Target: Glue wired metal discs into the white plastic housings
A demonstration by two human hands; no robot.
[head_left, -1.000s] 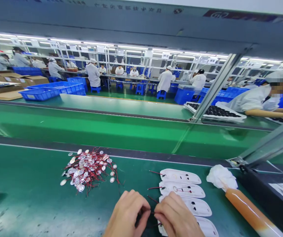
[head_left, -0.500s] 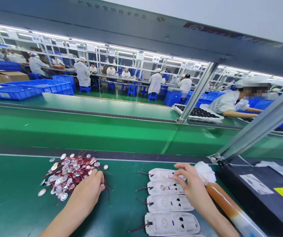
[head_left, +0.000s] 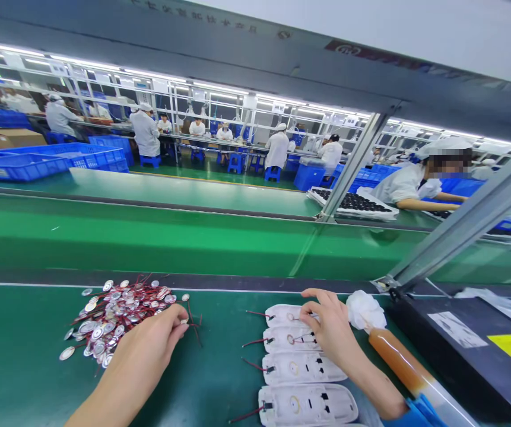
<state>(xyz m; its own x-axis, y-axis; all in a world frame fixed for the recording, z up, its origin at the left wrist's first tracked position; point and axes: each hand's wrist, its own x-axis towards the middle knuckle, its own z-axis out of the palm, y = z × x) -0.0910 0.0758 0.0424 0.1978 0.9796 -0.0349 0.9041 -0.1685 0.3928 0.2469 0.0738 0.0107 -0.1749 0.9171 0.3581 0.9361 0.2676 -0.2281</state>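
Observation:
Beside a heap of silvery discs with red wires [head_left: 113, 314], my left hand [head_left: 159, 332] pinches a small disc whose thin wires trail to the right. My right hand [head_left: 326, 323] is over the right part of the farthest white shell [head_left: 277, 314], thumb and forefinger bent close together; what is between its fingertips is too small to make out. Several white shells lie in a column, each with a red wire out of its left end. The nearest whole shell [head_left: 300, 409] shows a ring mark and black fittings.
Right of my right hand lie a white crumpled wad [head_left: 365, 309], a tube with orange-brown contents [head_left: 400, 362] and a black box [head_left: 464, 350]. A metal post [head_left: 357, 163] rises beyond the work surface. Across the green belt [head_left: 148, 237], a person in white [head_left: 404, 184] leans over trays.
The camera view has shifted slightly. My left hand has turned a little at the edge of the heap, and a disc now shows at its fingertips. My right hand has moved slightly left over the farthest shell.

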